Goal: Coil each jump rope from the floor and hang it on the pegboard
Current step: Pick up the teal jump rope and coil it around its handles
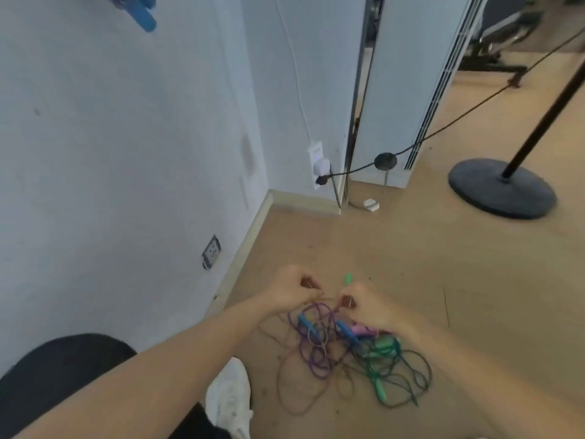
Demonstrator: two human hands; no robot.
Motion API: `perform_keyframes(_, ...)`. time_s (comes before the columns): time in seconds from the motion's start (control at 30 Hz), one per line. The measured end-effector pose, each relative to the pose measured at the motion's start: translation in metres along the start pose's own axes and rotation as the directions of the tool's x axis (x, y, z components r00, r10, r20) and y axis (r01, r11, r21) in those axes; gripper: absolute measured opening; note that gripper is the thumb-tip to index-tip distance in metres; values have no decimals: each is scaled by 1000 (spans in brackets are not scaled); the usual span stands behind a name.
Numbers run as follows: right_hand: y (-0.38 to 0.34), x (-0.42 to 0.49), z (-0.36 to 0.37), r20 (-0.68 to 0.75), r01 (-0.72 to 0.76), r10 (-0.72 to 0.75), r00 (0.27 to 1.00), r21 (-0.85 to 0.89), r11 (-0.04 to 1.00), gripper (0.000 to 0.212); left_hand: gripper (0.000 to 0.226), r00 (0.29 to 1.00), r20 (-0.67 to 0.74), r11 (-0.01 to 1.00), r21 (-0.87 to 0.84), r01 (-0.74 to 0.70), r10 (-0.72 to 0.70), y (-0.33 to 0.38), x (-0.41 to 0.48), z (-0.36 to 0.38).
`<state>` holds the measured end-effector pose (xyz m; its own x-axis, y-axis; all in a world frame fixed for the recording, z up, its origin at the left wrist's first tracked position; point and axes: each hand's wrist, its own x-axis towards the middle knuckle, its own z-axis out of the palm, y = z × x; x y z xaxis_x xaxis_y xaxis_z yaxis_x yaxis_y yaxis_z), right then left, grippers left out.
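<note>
Brown rope (pixel 329 299) spans left hand (pixel 292 288) and right hand (pixel 368 305), both pinching it.

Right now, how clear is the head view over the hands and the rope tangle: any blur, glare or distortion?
Head view: soft all over, so the thin strand pinched between left hand and right hand barely resolves; rope tangle colours read, loops smear; wide-angle bending tilts the stand pole; lighting even, no glare.

Left hand (pixel 294 288), right hand (pixel 370 307) pinch rope (pixel 329 299) above tangled pile (pixel 348 353)
</note>
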<state>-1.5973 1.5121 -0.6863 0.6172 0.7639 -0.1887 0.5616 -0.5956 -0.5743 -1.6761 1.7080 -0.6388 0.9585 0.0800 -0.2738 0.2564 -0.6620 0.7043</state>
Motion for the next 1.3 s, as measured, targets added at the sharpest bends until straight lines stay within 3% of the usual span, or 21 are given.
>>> perform_keyframes(0.13, 53, -3, 46, 66, -122, 128, 990, -89, 989, 4, 15, 979, 150, 990, 55, 132, -139, -53, 20, 75)
perform_keyframes(0.27, 102, -16, 97, 150, -305, 307, 940, -41, 952, 12, 23, 952, 204, 971, 107, 212, -230, -102, 35, 140)
perform_keyframes(0.43, 141, -18, 144, 123, -413, 408, 905, 21, 911, 21, 24, 941, -1, 941, 6, 338, -338, -144, 52, 194)
perform_keyframes(0.53, 148, -9, 167, 12, -389, 389, 921, 39, 920, 36, 25, 882, -172, 897, -146, 417, -438, -163, 66, 212)
perform_keyframes(0.63, 153, 8, 180, -86, -375, 375, 923, 6, 927, 42, 33, 833, -205, 845, -289, 450, -514, -177, 77, 222)
perform_keyframes(0.73, 158, 25, 185, -93, -402, 397, 913, -38, 915, 40, 42, 861, -166, 855, -303, 420, -481, -187, 84, 225)
perform_keyframes(0.83, 162, 35, 183, -75, -431, 428, 901, -27, 902, 46, 51, 909, -133, 908, -206, 365, -396, -197, 86, 223)
perform_keyframes(0.97, 168, 44, 174, -25, -471, 480, 877, 155, 868, 37, 63, 952, 16, 949, -72, 307, -307, -205, 89, 212)
perform_keyframes(1.03, 171, 45, 165, 40, -522, 537, 843, 304, 797, 25, 64, 955, 53, 954, -51, 294, -291, -204, 91, 207)
perform_keyframes(1.17, 175, 38, 129, 82, -521, 666, 741, 697, 493, 17, 44, 952, -10, 948, 79, 307, -307, -201, 94, 202)
perform_keyframes(1.3, 176, 22, 87, 147, -379, 607, 781, 884, 273, 11, 24, 898, -187, 907, 67, 417, -399, -217, 93, 202)
